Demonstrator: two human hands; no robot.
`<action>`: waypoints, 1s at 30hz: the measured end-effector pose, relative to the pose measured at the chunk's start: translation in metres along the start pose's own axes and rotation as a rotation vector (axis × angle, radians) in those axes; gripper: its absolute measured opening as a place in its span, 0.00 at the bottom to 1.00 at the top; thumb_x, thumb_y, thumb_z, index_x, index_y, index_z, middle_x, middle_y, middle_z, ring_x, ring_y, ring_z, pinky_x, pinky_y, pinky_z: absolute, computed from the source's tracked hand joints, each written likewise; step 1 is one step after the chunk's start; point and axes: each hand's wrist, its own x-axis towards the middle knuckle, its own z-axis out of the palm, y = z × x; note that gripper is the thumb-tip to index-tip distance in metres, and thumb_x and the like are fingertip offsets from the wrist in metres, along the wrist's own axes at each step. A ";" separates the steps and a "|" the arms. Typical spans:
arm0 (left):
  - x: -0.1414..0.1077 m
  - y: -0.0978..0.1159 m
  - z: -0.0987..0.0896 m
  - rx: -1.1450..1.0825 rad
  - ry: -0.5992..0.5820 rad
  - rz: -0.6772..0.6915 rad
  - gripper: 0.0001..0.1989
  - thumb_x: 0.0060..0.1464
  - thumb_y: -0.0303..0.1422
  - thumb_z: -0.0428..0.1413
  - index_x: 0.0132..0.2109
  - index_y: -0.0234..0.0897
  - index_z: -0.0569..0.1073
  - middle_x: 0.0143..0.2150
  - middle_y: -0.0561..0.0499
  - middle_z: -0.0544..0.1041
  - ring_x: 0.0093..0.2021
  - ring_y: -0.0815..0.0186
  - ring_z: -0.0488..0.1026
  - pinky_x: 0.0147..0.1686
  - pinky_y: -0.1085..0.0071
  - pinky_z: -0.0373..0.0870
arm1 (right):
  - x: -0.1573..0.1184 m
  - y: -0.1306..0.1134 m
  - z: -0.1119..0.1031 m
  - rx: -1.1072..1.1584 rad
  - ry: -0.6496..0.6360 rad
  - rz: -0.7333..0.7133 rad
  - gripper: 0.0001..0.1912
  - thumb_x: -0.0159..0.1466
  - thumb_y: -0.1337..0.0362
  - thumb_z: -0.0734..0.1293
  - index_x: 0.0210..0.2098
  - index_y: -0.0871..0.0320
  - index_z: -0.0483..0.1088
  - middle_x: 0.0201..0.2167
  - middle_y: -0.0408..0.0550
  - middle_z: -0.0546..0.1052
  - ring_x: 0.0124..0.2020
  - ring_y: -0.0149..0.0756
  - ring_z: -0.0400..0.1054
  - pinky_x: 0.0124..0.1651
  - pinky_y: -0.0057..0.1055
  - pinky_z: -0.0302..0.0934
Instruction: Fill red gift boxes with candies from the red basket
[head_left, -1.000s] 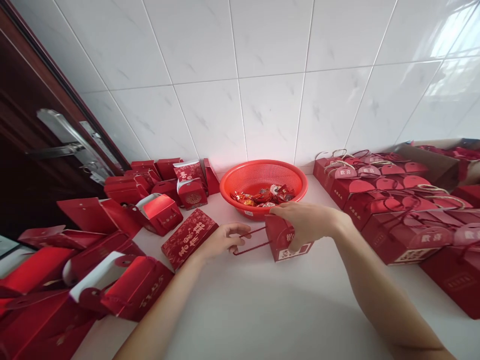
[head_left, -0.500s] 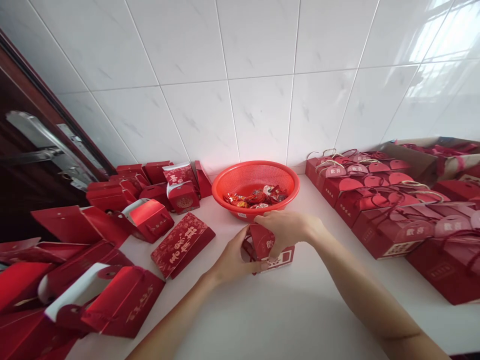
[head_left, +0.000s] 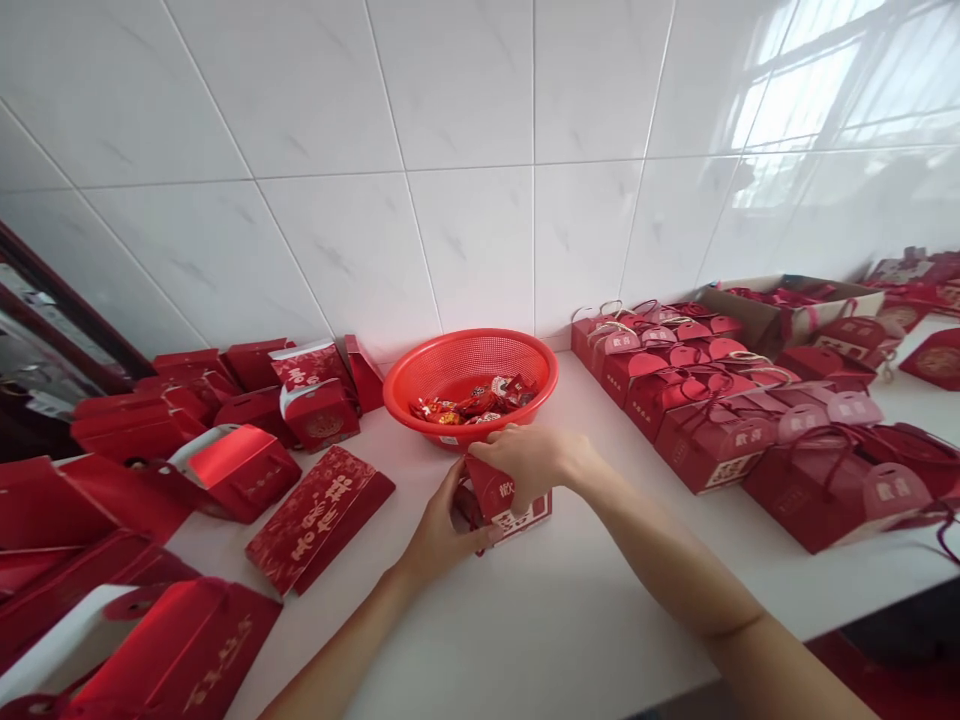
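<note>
A small red gift box (head_left: 517, 515) with white print stands on the white counter (head_left: 540, 620), just in front of a red plastic basket (head_left: 471, 362) that holds wrapped candies (head_left: 472, 400). My right hand (head_left: 532, 458) covers the box's top and grips it from above. My left hand (head_left: 439, 530) presses against the box's left side, fingers at its red cord. A flat red box with gold characters (head_left: 319, 515) lies to the left of my hands.
Several open and flat red boxes (head_left: 225, 465) are heaped on the left of the counter. Rows of closed red gift boxes with cord handles (head_left: 720, 430) fill the right, beside a cardboard carton (head_left: 780, 305). The tiled wall stands behind; the counter's front edge runs at lower right.
My left hand came in from the cord to the box's left side. My right hand settled over the box's top. The view swung to the right, showing more closed boxes.
</note>
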 end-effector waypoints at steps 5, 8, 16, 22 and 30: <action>0.001 0.002 -0.010 -0.040 0.016 0.085 0.44 0.46 0.56 0.64 0.65 0.41 0.64 0.59 0.40 0.72 0.50 0.52 0.74 0.49 0.61 0.72 | 0.002 0.004 -0.002 0.001 0.007 -0.029 0.34 0.51 0.61 0.74 0.56 0.59 0.66 0.51 0.56 0.75 0.52 0.53 0.70 0.39 0.37 0.66; 0.002 0.002 -0.014 -0.046 0.048 0.088 0.37 0.51 0.55 0.60 0.63 0.40 0.68 0.62 0.41 0.71 0.55 0.49 0.72 0.51 0.60 0.71 | 0.000 0.010 -0.002 0.039 0.044 -0.066 0.35 0.50 0.61 0.75 0.57 0.58 0.66 0.52 0.55 0.76 0.53 0.53 0.69 0.41 0.38 0.67; 0.005 0.002 -0.013 -0.022 0.053 0.085 0.33 0.54 0.55 0.55 0.59 0.37 0.72 0.57 0.41 0.76 0.41 0.54 0.76 0.45 0.58 0.72 | -0.033 0.019 0.008 0.114 0.178 -0.077 0.41 0.52 0.60 0.75 0.64 0.57 0.62 0.59 0.58 0.72 0.60 0.53 0.65 0.53 0.41 0.64; 0.006 -0.003 -0.020 0.097 0.090 0.060 0.29 0.56 0.54 0.53 0.55 0.38 0.74 0.53 0.42 0.77 0.35 0.59 0.74 0.51 0.57 0.68 | -0.096 0.033 -0.015 0.224 0.274 -0.106 0.46 0.52 0.59 0.76 0.67 0.54 0.59 0.63 0.54 0.69 0.61 0.49 0.64 0.57 0.37 0.62; 0.004 0.003 -0.016 0.191 0.096 0.017 0.27 0.57 0.51 0.50 0.54 0.39 0.74 0.52 0.43 0.77 0.36 0.60 0.75 0.50 0.58 0.67 | -0.193 0.082 -0.066 0.161 0.607 0.313 0.43 0.54 0.58 0.75 0.66 0.55 0.59 0.60 0.56 0.72 0.54 0.51 0.70 0.51 0.40 0.63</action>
